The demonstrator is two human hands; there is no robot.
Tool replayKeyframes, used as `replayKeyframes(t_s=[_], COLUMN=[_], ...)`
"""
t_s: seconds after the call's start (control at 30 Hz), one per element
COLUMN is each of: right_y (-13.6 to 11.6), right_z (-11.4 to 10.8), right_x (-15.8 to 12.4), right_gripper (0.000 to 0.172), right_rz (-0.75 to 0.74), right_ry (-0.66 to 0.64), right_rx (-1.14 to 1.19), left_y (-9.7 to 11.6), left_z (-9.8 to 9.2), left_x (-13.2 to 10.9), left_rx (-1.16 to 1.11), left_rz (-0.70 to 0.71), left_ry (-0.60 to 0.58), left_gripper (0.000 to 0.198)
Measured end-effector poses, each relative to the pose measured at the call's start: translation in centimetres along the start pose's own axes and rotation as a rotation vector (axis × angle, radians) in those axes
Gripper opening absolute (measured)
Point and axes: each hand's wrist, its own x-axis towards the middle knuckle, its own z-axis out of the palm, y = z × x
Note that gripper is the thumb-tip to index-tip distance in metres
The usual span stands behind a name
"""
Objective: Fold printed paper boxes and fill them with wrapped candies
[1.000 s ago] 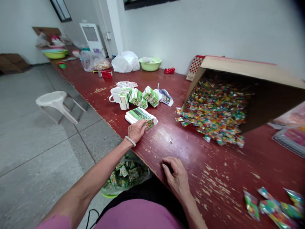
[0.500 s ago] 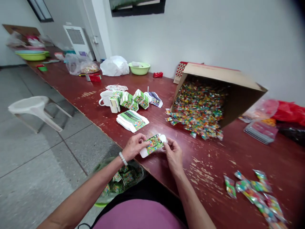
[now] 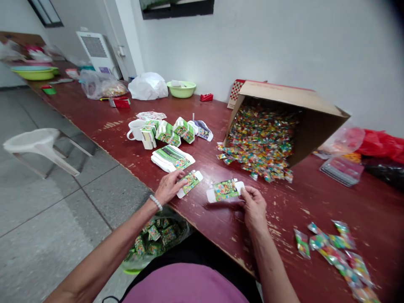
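My left hand (image 3: 170,187) has its thumb and fingers closed on a small flat green carton (image 3: 192,182) near the table's front edge. Pinched by its white end flap, a second green printed carton (image 3: 224,190) extends leftward from my right hand (image 3: 254,204), just above the tabletop. The two cartons are apart. Behind my left hand lies a stack of flat green cartons (image 3: 173,157). Candy packets in clear wrappers spill from a tipped cardboard box (image 3: 322,126) at the right.
Beyond the stack are folded green boxes (image 3: 168,132) and a white mug (image 3: 135,130). Several larger candy packets (image 3: 331,253) lie at front right. Below the table edge, a lined basin holds filled packs (image 3: 154,234). A white plastic stool (image 3: 41,145) stands left.
My hands have moved apart. The right hand has drawn one carton away to the right, while the left has shifted slightly left with another carton.
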Motion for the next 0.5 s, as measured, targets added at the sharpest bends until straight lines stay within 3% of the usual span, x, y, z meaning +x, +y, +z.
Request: replayKeyframes(t_s=[0.07,0.13,0.23,0.3,0.37,0.5], right_y=[-0.7,-1.5,-3.0,-4.1,-5.0,-6.2], right_z=[-0.3,0.2,1.9,2.8,3.4,3.6], right_x=[-0.6,-1.7,-3.9,-5.3,-6.4,-7.5], right_gripper=[0.042,0.040,0.030,0.025,0.022,0.022], right_rz=[0.010,0.021,0.017,0.020,0.046,0.091], right_ry=[-0.051,-0.125,-0.307,-0.428,-0.495,-0.507], right_rx=[0.009,0.013,0.021,0.047,0.089,0.142], left_y=[1.0,2.5,4.3,4.8,4.8,4.4], left_z=[-0.3,0.0,1.5,2.6,3.3,3.5], left_x=[0.0,-0.5,-2.2,-3.4,-4.6,-5.8], left_rx=[0.001,-0.130,-0.646,-0.933,-1.079,-1.126], left_rz=[0.016,-0.032,-0.245,-0.333,-0.368,-0.393], left_ry=[0.010,-0.169,-0.820,-1.109,-1.186,-1.134], left_gripper=[0.035,0.043,0.062,0.069,0.069,0.064])
